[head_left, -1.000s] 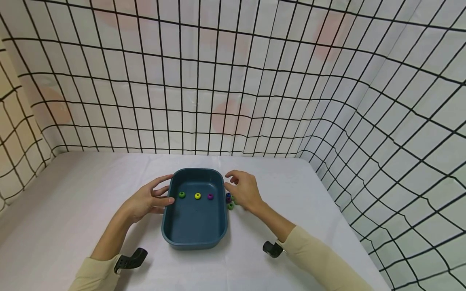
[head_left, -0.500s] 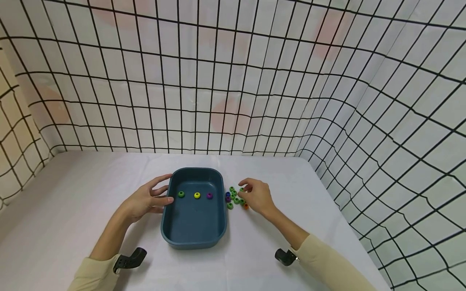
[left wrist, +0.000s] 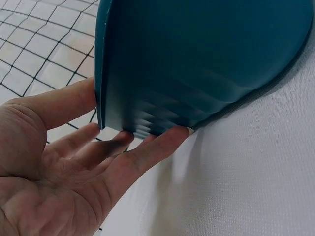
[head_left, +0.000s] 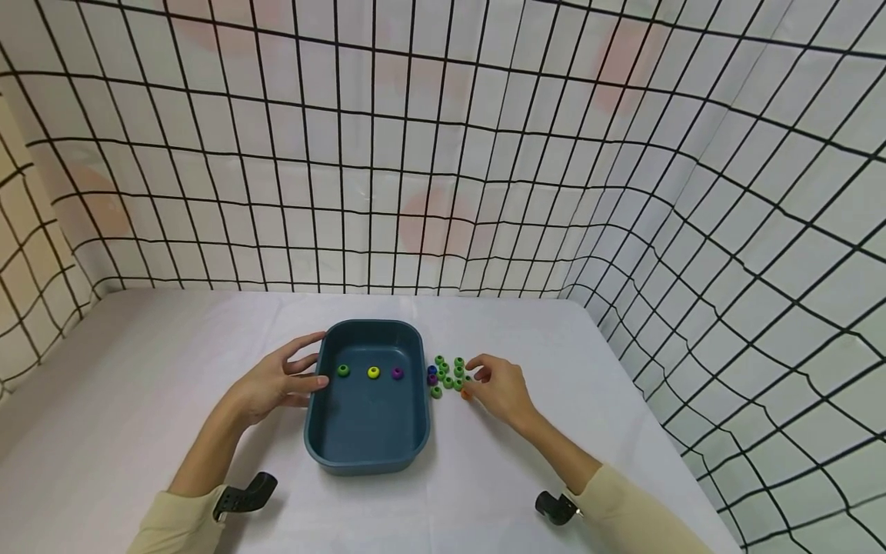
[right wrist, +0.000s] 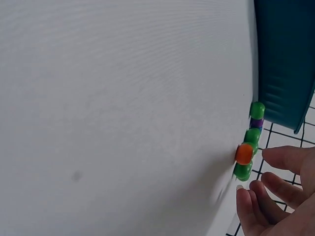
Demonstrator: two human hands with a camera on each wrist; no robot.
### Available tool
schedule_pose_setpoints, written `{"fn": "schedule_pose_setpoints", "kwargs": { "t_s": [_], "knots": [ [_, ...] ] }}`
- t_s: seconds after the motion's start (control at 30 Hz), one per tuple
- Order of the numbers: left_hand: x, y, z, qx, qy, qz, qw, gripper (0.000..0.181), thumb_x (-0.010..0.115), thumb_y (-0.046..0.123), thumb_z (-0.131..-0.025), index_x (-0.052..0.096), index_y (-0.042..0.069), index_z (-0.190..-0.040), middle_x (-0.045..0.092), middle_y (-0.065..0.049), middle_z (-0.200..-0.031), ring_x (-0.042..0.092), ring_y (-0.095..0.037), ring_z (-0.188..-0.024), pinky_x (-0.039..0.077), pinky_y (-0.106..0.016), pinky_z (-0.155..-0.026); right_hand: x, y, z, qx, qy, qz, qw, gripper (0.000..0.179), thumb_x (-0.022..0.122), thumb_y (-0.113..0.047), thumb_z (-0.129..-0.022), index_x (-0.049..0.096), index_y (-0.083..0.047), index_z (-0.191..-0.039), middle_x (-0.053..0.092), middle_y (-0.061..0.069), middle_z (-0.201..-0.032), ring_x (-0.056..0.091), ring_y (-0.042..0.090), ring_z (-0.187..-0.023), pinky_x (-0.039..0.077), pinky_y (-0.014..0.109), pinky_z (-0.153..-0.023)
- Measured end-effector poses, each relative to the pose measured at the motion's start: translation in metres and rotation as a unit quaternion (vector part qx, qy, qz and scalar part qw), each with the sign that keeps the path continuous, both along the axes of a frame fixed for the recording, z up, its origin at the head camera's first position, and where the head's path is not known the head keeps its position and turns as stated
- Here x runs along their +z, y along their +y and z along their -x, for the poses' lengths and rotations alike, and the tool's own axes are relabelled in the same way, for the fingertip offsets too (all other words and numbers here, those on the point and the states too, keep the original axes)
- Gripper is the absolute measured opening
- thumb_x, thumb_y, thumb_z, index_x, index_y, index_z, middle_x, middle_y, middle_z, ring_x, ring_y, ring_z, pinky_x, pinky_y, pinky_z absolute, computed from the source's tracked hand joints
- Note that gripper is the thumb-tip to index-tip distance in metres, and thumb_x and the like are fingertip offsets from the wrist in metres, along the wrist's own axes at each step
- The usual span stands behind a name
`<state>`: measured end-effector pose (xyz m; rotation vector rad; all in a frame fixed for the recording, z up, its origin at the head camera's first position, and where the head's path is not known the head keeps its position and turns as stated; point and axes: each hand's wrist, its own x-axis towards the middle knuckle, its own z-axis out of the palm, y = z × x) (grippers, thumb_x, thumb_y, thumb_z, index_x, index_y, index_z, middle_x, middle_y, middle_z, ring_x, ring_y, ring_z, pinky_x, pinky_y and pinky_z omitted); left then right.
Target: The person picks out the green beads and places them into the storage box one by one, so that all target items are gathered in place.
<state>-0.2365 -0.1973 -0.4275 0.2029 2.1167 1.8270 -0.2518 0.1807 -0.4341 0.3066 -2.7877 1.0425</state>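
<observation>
A dark blue-green rectangular tray (head_left: 367,431) lies on the white cloth. Inside it a green bead (head_left: 343,371), a yellow bead (head_left: 374,372) and a purple bead (head_left: 398,373) form a row. My left hand (head_left: 280,383) rests against the tray's left side, fingers spread along the outer wall in the left wrist view, thumb at the rim. Right of the tray lie several green beads (head_left: 447,382), a blue bead (head_left: 432,370), a purple bead (head_left: 432,380) and an orange bead (head_left: 466,394). My right hand (head_left: 504,391) is at this group's right edge, thumb and fingers apart beside the beads.
A white cloth (head_left: 526,331) covers the table. Black netting (head_left: 374,192) over white sheets stands along the back and both sides. Each wrist wears a black camera, one at the left sleeve (head_left: 245,496) and another at the right sleeve (head_left: 556,508).
My right hand has moved from the tray's right rim, over the loose beads, to their right edge, bringing more of them into view. The left hand stays at the tray.
</observation>
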Motion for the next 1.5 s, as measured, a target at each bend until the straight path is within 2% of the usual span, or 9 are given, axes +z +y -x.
{"fn": "schedule_pose_setpoints", "kwargs": {
  "t_s": [0.2,0.67,1.0,1.5],
  "knots": [
    [-0.001,-0.001,-0.001,0.005,-0.003,-0.001,1.0,0.088,0.071,0.009,-0.094,0.018,0.018,-0.163,0.018,-0.028,-0.165,0.047,-0.052,-0.136,0.056,-0.056,-0.093,-0.005,0.005,-0.003,-0.011,-0.01,0.003,0.9999,0.022,0.077,-0.008,-0.08,0.075,-0.008,-0.102,0.074,0.008,-0.086,0.069,0.017,-0.078,0.056,0.035,-0.069],
    [0.0,0.0,-0.001,0.001,-0.003,-0.003,1.0,0.088,0.071,0.008,-0.094,0.017,0.019,-0.164,0.017,-0.028,-0.165,0.046,-0.052,-0.137,0.056,-0.057,-0.093,-0.011,0.004,-0.006,-0.006,-0.029,0.017,0.9994,0.02,0.081,-0.014,-0.082,0.075,-0.01,-0.1,0.074,0.005,-0.084,0.068,0.014,-0.076,0.056,0.037,-0.072],
    [-0.001,0.0,-0.001,0.006,-0.003,0.002,1.0,0.088,0.071,0.009,-0.094,0.019,0.019,-0.163,0.017,-0.028,-0.165,0.044,-0.052,-0.138,0.055,-0.057,-0.094,-0.016,0.002,-0.005,-0.001,-0.019,0.008,0.9998,0.018,0.079,-0.013,-0.081,0.075,-0.011,-0.098,0.073,0.003,-0.081,0.067,0.011,-0.074,0.055,0.034,-0.069],
    [-0.001,0.0,-0.002,0.008,0.0,-0.007,0.9999,0.088,0.071,0.009,-0.093,0.019,0.018,-0.163,0.017,-0.028,-0.165,0.045,-0.052,-0.137,0.055,-0.058,-0.094,-0.015,-0.002,-0.005,-0.002,-0.011,-0.01,0.9999,0.024,0.079,-0.006,-0.076,0.073,-0.01,-0.099,0.071,0.0,-0.077,0.062,0.011,-0.07,0.052,0.033,-0.068]
  ]
}}
